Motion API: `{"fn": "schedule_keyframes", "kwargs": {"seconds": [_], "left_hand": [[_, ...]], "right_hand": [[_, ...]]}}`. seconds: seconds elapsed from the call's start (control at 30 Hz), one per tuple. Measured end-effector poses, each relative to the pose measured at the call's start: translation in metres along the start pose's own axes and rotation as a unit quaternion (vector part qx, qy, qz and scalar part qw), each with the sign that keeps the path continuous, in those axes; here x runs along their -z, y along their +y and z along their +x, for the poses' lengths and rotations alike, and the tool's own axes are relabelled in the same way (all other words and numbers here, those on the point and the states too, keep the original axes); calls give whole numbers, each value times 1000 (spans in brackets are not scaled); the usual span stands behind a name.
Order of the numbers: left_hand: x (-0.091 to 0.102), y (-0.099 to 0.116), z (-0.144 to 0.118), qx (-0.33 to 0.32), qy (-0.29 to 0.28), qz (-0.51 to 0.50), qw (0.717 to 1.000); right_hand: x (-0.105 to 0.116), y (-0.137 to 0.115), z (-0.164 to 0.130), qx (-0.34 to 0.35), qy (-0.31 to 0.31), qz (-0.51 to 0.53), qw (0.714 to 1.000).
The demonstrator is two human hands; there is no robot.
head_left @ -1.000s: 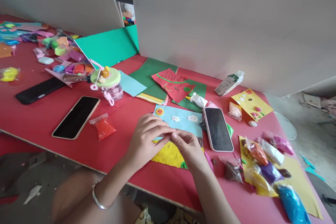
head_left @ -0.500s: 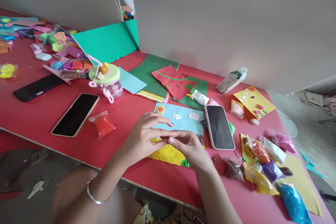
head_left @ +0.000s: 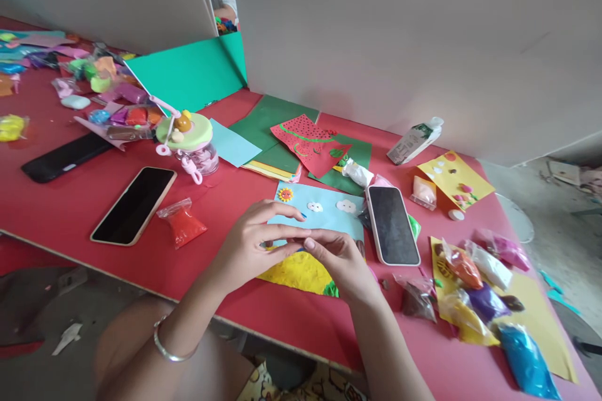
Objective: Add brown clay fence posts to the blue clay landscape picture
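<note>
Pinching together above the blue card (head_left: 324, 213) near the table's (head_left: 70, 213) front edge, the left hand (head_left: 247, 247) and right hand (head_left: 341, 263) meet fingertip to fingertip; what they grasp cannot be told. Light, even pressure suits small clay work.

Left hand (head_left: 247, 244) and right hand (head_left: 339, 261) meet fingertip to fingertip above the blue card (head_left: 329, 212).

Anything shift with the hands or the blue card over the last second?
Barely. Left hand and right hand stay together, fingertips pinched over the lower edge of the blue card, at the yellow clay sheet; left forefinger has lifted and straightened slightly. Nothing picked up or released. Phone and red clay bag unmoved.
</note>
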State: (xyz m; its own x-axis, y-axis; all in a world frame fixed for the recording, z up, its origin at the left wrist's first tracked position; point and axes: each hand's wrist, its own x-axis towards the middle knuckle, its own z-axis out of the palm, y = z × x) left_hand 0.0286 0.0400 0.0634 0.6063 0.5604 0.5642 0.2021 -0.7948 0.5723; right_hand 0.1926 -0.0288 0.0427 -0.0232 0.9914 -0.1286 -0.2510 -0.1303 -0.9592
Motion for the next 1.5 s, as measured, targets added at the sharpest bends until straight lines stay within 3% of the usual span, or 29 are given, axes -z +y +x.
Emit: {"fn": "schedule_keyframes", "kwargs": {"seconds": [0.2,0.37,0.5,0.67,0.77,0.83,0.93,1.03,1.17,1.5], "left_hand": [[1,1,0,37,-11,-6,999],[4,-3,1,18,18,-13,1000],[6,-4,2,-33,52,-8,998],[5,-3,0,-57,38,-8,998],[6,-2,0,3,39,-22,999],[7,0,0,83,24,-49,995],[9,1,1,205,-39,-124,970],[9,0,0,275,-79,-172,943],[7,-3,-1,303,-66,-170,935],[7,-11,1,338,-93,-184,918]], "right_hand": [[0,-1,-2,71,74,-91,991],[-3,-4,-7,193,125,-249,941],[-3,-4,-6,137,87,-198,967],[-3,-4,-2,25,42,-58,997],[-2,-2,-1,23,56,-22,998],[-2,1,-2,32,71,-31,996],[-1,4,-4,57,95,-104,988],[-3,4,-6,95,121,-200,968],[-6,1,-7,103,117,-248,956],[-8,6,-4,34,124,-254,959]]}}
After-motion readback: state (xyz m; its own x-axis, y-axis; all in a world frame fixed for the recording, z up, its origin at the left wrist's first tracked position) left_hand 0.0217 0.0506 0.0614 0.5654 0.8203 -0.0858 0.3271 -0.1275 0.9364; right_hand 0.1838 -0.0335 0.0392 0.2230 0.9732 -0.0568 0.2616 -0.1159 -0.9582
